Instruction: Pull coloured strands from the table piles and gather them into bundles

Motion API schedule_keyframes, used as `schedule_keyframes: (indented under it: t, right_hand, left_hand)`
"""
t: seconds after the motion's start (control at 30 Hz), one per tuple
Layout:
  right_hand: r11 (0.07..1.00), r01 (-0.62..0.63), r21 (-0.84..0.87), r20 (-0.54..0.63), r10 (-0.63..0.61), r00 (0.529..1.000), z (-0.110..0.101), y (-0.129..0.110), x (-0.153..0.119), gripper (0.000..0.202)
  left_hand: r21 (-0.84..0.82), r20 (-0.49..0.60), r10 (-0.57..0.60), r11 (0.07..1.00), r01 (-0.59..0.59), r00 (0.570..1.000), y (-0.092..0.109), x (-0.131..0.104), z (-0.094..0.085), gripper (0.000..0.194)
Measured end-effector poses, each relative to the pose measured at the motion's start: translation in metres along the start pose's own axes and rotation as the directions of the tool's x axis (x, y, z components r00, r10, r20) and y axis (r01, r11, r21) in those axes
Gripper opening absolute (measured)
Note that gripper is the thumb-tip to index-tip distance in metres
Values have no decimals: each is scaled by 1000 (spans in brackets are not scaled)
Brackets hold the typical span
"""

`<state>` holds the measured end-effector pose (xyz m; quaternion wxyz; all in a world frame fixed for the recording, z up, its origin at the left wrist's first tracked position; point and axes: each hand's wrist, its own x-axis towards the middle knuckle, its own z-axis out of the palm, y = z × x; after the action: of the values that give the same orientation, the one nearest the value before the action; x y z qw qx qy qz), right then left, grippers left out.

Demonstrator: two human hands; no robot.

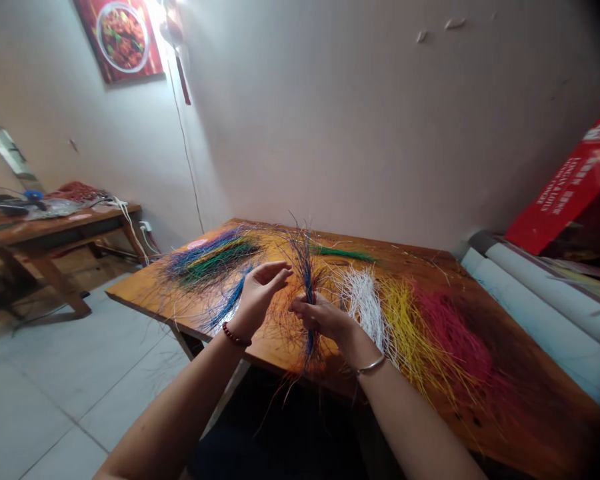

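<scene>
My right hand is closed around the middle of an upright bundle of thin wires, mostly blue with dark and orange strands. The bundle's ends fan out above and below the fist, over the table's front edge. My left hand is to the left of the bundle, apart from it. Its fingers are loosely stretched with the thumb near them, and nothing shows in them. Beneath and beside the left hand lies a small bunch of blue wires. Orange wires lie loose between the hands.
On the wooden table, a pile of purple, yellow and green wires lies left. White, yellow and pink wires spread right. Green wires lie behind. Large rolls and a red box stand right.
</scene>
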<state>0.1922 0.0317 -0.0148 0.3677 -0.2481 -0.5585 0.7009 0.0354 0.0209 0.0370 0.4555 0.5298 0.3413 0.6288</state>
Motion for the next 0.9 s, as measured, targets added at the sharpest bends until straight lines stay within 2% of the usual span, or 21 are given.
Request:
schedule_keyframes:
  t: [0.07, 0.17, 0.23, 0.3, 0.33, 0.4, 0.5, 0.57, 0.63, 0.9]
  right_hand:
    - [1000, 4, -1, -29, -4, 1000, 1, -1, 0, 32]
    - [1000, 9, 7, -49, -8, 999, 1, -1, 0, 30]
    - [1000, 14, 6, -49, -13, 999, 0, 0, 0, 29]
    - [1000, 20, -3, -44, -20, 999, 0, 1, 0, 27]
    - [1000, 22, -11, -42, -23, 999, -1, 1, 0, 27]
    - [999, 26, -27, -39, -27, 999, -1, 2, 0, 27]
    - [998, 30, -51, -34, -31, 999, 0, 1, 0, 27]
    - [998, 30, -57, -23, -31, 999, 0, 1, 0, 28]
    - [998, 26, -51, -8, -26, 1000, 0, 0, -1, 28]
    - [997, 16, -73, -20, -17, 1000, 4, -5, -3, 28]
  left_hand:
    - [49, -137, 86, 996, -80, 987, 1, -3, -7, 33]
    - [128, -376, 190, 980, -152, 907, -4, -12, -16, 34]
    - [175, -444, 208, 974, -144, 871, -10, -20, -21, 36]
    - [231, -452, 206, 967, -109, 868, -16, -30, -23, 36]
    - [256, -442, 193, 963, -83, 876, -18, -34, -24, 35]
    - [295, -371, 118, 956, -3, 921, -20, -41, -23, 33]
    - [327, -175, -42, 940, 98, 984, -19, -47, -19, 31]
    - [335, -74, -90, 936, 109, 993, -16, -48, -15, 30]
    - [328, -28, -98, 939, 101, 995, -14, -48, -12, 30]
    - [337, 46, -130, 935, 107, 990, -7, -44, -11, 29]
